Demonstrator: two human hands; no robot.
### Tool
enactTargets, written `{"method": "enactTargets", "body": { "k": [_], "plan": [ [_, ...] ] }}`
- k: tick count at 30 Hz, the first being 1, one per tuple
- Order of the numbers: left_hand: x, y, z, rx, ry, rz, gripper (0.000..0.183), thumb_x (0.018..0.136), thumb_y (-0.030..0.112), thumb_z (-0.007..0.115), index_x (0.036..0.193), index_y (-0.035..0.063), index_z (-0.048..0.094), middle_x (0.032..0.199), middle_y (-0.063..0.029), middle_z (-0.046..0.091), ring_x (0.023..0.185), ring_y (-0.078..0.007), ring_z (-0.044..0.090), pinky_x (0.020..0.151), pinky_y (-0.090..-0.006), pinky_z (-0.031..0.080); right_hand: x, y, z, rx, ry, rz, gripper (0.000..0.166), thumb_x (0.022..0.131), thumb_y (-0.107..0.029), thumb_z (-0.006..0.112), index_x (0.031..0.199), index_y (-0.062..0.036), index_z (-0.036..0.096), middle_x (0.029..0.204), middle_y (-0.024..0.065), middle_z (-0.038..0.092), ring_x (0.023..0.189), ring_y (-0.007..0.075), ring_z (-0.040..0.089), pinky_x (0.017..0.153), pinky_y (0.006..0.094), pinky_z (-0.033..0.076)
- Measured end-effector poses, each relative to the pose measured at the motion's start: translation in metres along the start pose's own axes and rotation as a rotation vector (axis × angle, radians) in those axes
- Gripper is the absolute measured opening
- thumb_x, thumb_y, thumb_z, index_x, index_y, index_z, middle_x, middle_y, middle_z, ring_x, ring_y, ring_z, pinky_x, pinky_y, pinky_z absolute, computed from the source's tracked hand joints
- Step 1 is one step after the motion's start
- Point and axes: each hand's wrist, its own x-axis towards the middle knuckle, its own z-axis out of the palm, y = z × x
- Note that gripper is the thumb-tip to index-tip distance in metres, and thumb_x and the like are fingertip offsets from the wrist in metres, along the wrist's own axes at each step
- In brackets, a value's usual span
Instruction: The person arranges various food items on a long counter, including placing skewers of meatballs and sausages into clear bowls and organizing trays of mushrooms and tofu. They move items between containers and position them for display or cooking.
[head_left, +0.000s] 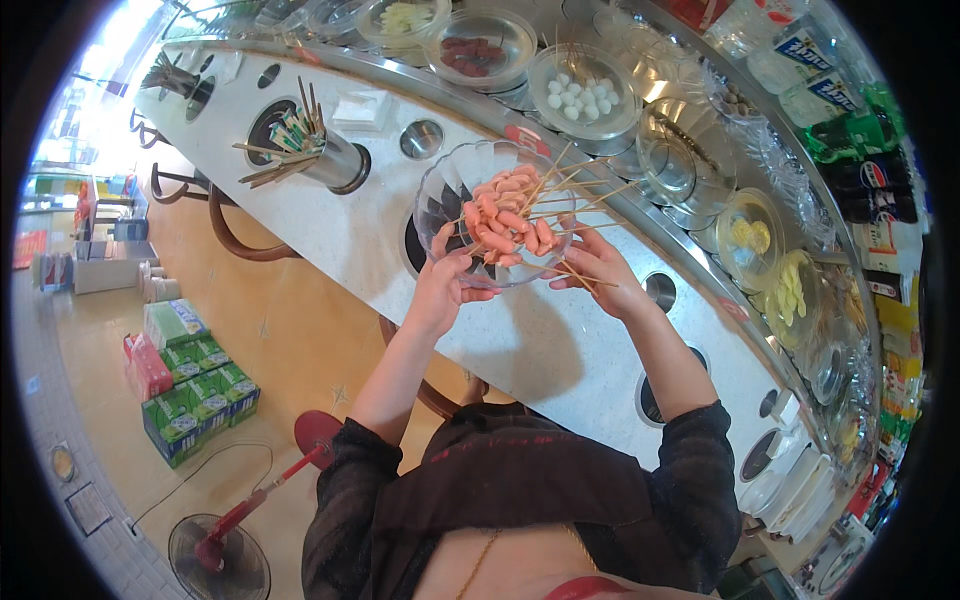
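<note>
A clear scalloped plastic bowl (442, 176) is held up over the white counter (517, 330), filled with small pink sausages (499, 225) on thin wooden skewers (592, 199). My left hand (450, 277) grips the bowl's near left side, thumb at the rim and fingers below. On the right side, my right hand (596, 270) holds the bowl's edge, with several skewers sticking out over and beside its fingers.
Behind the counter, a metal-edged conveyor carries bowls of white balls (581, 97), dark red pieces (471, 56) and corn (750, 235). A steel holder of chopsticks (337, 161) stands at left. Chairs (240, 232), boxes (199, 405) and a fan (219, 551) lie below left.
</note>
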Motion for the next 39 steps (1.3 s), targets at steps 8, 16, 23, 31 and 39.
{"method": "enactTargets", "body": {
  "k": [8,16,23,31,39],
  "plan": [
    [0.004,0.046,-0.006,0.135,-0.116,0.043,0.06,0.086,0.033,0.039,0.136,0.014,0.009,0.123,-0.0175,0.042,0.08,-0.0286,0.061,0.058,-0.0322,0.054,0.033,-0.017,0.031,0.054,0.195,-0.111,0.039,0.08,-0.015,0.052,0.112,0.0033,0.04,0.093,0.0123,0.058,0.075,0.0201,0.061,0.067,0.0316,0.053],
    [0.089,0.003,-0.131,1.158,0.448,0.371,0.061,0.086,0.039,0.045,0.128,-0.0029,0.029,0.13,-0.0236,0.032,0.116,-0.035,0.038,0.095,-0.0439,0.031,0.136,-0.119,0.015,0.108,0.234,-0.245,0.021,0.079,-0.015,0.048,0.091,0.0013,0.054,0.088,0.0127,0.06,0.073,0.0231,0.062,0.065,0.0324,0.053],
    [0.066,-0.043,-0.146,1.798,0.49,0.581,0.073,0.077,0.036,0.056,0.126,-0.009,0.027,0.132,-0.0258,0.026,0.126,-0.0366,0.02,0.104,-0.0461,0.014,0.273,-0.181,-0.042,0.144,0.425,-0.441,0.015,0.083,-0.01,0.042,0.086,-0.0037,0.054,0.088,0.0094,0.06,0.073,0.0202,0.06,0.063,0.0318,0.053],
    [0.067,-0.036,-0.142,1.773,0.486,0.465,0.075,0.075,0.037,0.057,0.127,-0.0063,0.026,0.133,-0.0234,0.025,0.128,-0.0353,0.018,0.105,-0.0465,0.012,0.362,-0.209,-0.083,0.05,0.652,-0.473,0.014,0.079,-0.007,0.044,0.087,-0.0044,0.055,0.081,0.0082,0.058,0.072,0.0183,0.058,0.057,0.0335,0.053],
    [0.065,-0.037,-0.141,1.78,0.493,0.479,0.075,0.075,0.036,0.057,0.128,-0.0049,0.025,0.134,-0.0224,0.026,0.127,-0.0358,0.019,0.105,-0.0467,0.012,0.382,-0.211,-0.125,0.086,0.555,-0.535,0.012,0.083,-0.016,0.049,0.094,-0.0161,0.055,0.089,-0.0013,0.059,0.083,0.0122,0.055,0.069,0.0253,0.044]
  ]
}}
